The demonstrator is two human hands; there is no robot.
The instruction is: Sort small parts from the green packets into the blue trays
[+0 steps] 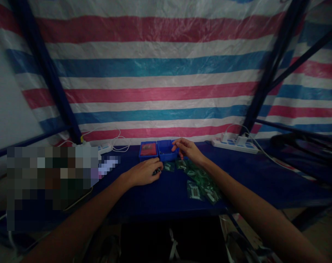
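My left hand (147,171) rests low over the table, its fingers curled around several small dark, shiny parts (156,171) whose kind I cannot make out. My right hand (190,150) is at the right edge of a blue bin (168,157), with its thumb and fingertips pinched together; anything between them is too small to see. A few tiny pieces show inside that bin. Beside it stands a second blue bin (140,157) holding reddish flat packets (148,148). Small clear bags of parts (194,190) lie in a greenish heap below my right hand and forearm.
The blue table (160,199) carries a white power strip (234,145) at the back right, with plugs and a trailing cable. Another power strip (105,148) and loose white cord lie at the back left. Blue frame posts (260,80) stand before a striped sheet. The left side is pixelated.
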